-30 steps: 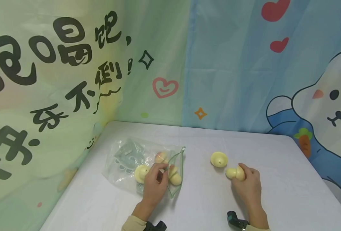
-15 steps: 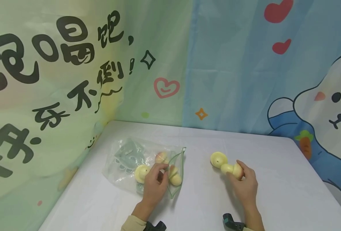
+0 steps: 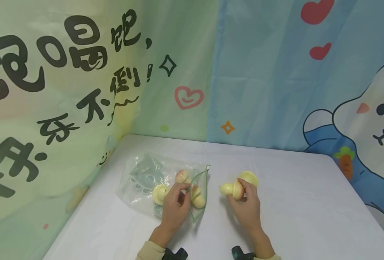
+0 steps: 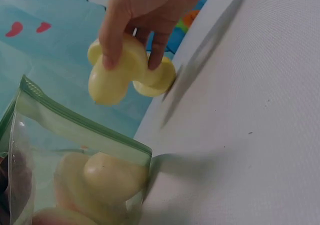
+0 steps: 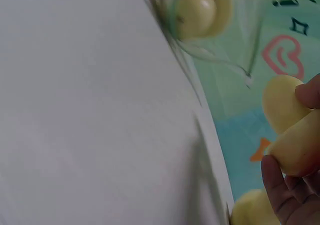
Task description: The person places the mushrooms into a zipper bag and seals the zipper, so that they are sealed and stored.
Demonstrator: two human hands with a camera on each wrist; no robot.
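Note:
My right hand (image 3: 246, 207) grips a pale yellow, mushroom-shaped piece (image 3: 228, 188) above the table, its rounded end toward the bag. In the right wrist view, thumb and fingers close around this piece (image 5: 285, 102). My left hand (image 3: 175, 207) pinches the mouth edge of a clear zip bag (image 3: 131, 196) with a green rim. The bag's mouth gapes toward the right, and several similar yellow and pinkish pieces lie inside, such as one piece (image 4: 112, 175) near the opening. Another yellow piece (image 3: 251, 177) sits on the table behind my right hand, partly hidden.
The white table (image 3: 309, 202) ends at a printed cloth backdrop (image 3: 260, 90) behind and on the left. Wrist cameras, such as the right one (image 3: 242, 254), show at the bottom of the head view.
My right hand has carried the mushroom-shaped piece left, past the front of the piece on the table, toward the bag's mouth. The left hand and bag have stayed put.

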